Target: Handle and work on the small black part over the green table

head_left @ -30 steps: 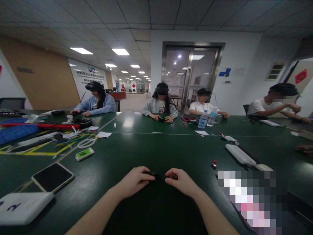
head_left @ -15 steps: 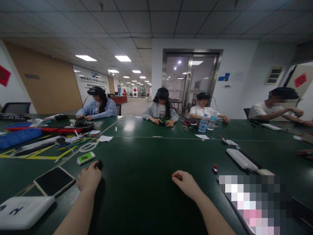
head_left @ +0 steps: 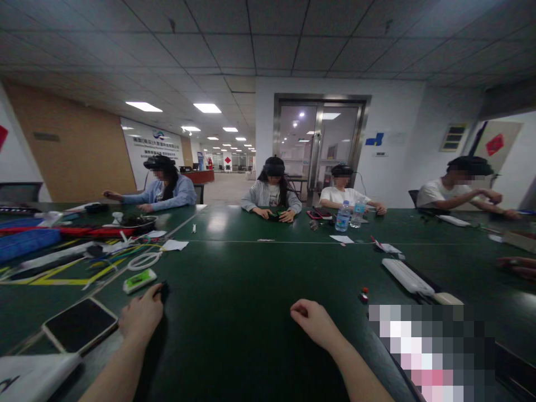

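Observation:
My left hand (head_left: 142, 312) rests on the dark green table, its fingers closed on a small black object (head_left: 164, 290) whose kind I cannot make out. Just beyond that hand lies a green and white box-shaped item (head_left: 139, 281). To its left is a dark-screened phone or tablet (head_left: 81, 325) with a pale rim. My right hand (head_left: 316, 322) lies on the table to the right of the middle, fingers curled in and thumb against them; nothing shows in it. Farther right of it stands a small red and dark item (head_left: 364, 295).
At the left are a blue tray (head_left: 29, 244), a coiled white cable (head_left: 144, 261) and loose wires. Two water bottles (head_left: 342, 216) stand across the table. A white device (head_left: 407, 276) lies at the right, near a blurred-out screen (head_left: 435, 352). Several people wearing headsets sit around.
The view has shifted slightly, so the table sits lower. Both hands keep their closed poses, the left still on the black object. The person at far left has stretched an arm out sideways.

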`<state>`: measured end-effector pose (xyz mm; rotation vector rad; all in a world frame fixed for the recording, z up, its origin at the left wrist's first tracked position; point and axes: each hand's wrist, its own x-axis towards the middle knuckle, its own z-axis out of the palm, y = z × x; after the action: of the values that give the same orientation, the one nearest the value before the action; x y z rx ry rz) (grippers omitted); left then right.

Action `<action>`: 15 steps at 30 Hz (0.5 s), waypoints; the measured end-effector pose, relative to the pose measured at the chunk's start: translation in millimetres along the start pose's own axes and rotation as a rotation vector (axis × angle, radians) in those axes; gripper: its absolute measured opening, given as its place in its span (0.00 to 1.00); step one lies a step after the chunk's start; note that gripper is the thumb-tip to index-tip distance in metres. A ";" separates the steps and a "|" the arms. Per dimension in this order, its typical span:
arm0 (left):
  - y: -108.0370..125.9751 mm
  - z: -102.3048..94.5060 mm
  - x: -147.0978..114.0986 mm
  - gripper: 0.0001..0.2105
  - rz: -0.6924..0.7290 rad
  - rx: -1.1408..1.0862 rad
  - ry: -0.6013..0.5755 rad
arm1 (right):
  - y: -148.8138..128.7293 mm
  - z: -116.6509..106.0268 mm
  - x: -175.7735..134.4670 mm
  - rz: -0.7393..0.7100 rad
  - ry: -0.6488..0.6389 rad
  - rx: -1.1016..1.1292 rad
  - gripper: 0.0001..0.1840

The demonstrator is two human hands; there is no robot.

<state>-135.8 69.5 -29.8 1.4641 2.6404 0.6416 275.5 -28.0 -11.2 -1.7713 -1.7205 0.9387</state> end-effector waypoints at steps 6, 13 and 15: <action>-2.9 5.8 2.1 0.22 0.031 0.020 0.012 | 3.2 -0.1 0.1 -0.032 0.010 0.006 0.13; -3.3 5.4 2.3 0.21 0.038 0.005 0.003 | 6.6 -1.6 1.4 -0.029 -0.008 0.022 0.13; -3.5 6.9 2.2 0.22 0.049 0.011 0.018 | 9.2 -0.3 3.1 -0.038 -0.003 0.020 0.13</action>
<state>-138.1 71.9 -37.1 1.5380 2.6330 0.6489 281.6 -25.6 -18.4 -1.7186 -1.7349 0.9401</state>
